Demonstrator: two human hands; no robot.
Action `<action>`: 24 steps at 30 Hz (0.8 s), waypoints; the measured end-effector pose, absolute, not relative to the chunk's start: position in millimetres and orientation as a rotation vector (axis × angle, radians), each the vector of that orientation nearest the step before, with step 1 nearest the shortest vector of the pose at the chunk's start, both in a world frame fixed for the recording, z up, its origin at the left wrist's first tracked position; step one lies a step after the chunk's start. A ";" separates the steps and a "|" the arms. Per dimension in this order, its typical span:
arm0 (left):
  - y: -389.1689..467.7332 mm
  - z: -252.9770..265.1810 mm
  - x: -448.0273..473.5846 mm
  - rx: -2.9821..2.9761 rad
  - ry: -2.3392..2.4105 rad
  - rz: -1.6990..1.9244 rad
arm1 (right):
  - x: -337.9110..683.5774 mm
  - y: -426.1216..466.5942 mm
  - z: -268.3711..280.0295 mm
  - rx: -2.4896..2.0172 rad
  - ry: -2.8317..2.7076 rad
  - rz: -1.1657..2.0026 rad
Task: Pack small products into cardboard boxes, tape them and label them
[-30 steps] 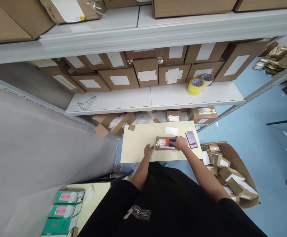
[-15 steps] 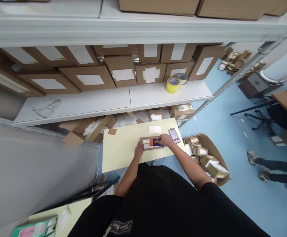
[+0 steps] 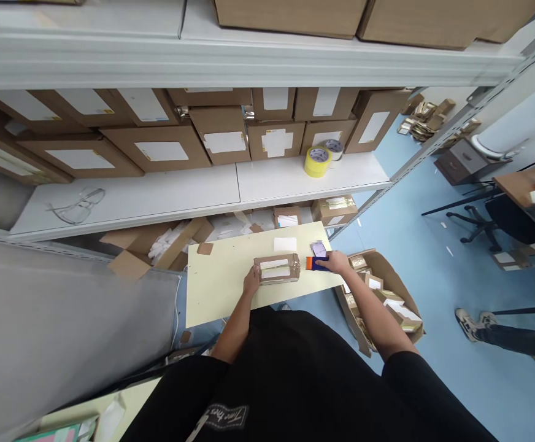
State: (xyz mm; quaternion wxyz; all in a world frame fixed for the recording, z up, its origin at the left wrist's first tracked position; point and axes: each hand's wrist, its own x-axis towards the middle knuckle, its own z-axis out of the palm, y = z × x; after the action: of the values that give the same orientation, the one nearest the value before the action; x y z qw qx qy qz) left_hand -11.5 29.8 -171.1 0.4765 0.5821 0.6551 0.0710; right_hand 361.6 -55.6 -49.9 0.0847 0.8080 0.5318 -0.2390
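Note:
A small cardboard box point(image 3: 278, 269) with white labels lies on the pale yellow tabletop point(image 3: 221, 288), shiny tape wrapped over its right end. My left hand point(image 3: 251, 280) grips the box at its left end, fingers closed along that side. Just right of the box, my right hand point(image 3: 337, 262) is wrapped around a blue and orange tape dispenser point(image 3: 318, 263), held apart from the box. Behind the dispenser lies a phone point(image 3: 319, 249), partly covered by it. A white paper slip point(image 3: 284, 244) rests on the table beyond the box.
A shelf point(image 3: 175, 187) ahead carries labelled cartons, tape rolls point(image 3: 317, 162) and glasses point(image 3: 78, 205). Right of the table stands a large open carton point(image 3: 403, 294) of small parcels. An open box point(image 3: 157, 248) sits under the shelf. Another person's legs point(image 3: 516, 337) show at far right.
My right hand has drawn the tape dispenser rightward off the box, to beside the phone. Tape now covers the box's right end. My left hand stays at the left end.

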 end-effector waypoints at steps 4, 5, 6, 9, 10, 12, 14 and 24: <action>44.1 -159.1 -37.8 1.357 1.609 0.227 | 315.8 -40.2 -44.2 2.486 1.662 -0.759; 48.6 -154.9 -45.3 1.339 1.642 0.231 | 302.7 -35.4 -40.9 2.495 1.690 -0.776; 53.4 -150.3 -52.7 1.321 1.684 0.237 | 289.1 -30.2 -36.9 2.499 1.715 -0.793; 67.0 -134.1 -70.4 1.303 1.814 0.281 | 247.7 -11.0 -22.9 2.491 1.762 -0.814; 70.3 -128.1 -73.5 1.309 1.835 0.309 | 234.0 -3.7 -18.0 2.481 1.773 -0.812; 73.8 -115.9 -74.7 1.344 1.816 0.379 | 207.7 11.3 -9.2 2.442 1.799 -0.815; 73.1 -104.5 -70.1 1.388 1.735 0.424 | 183.4 24.9 -2.2 2.389 1.829 -0.817; 57.8 -86.9 -41.0 1.458 1.724 0.447 | 148.7 40.7 17.1 2.293 1.917 -0.800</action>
State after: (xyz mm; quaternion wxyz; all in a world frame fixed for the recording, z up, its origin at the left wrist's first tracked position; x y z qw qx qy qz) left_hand -41.0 57.8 -86.9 0.4077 0.5784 0.6840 0.1773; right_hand 148.7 40.7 17.1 0.0238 0.7408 0.6195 -0.2585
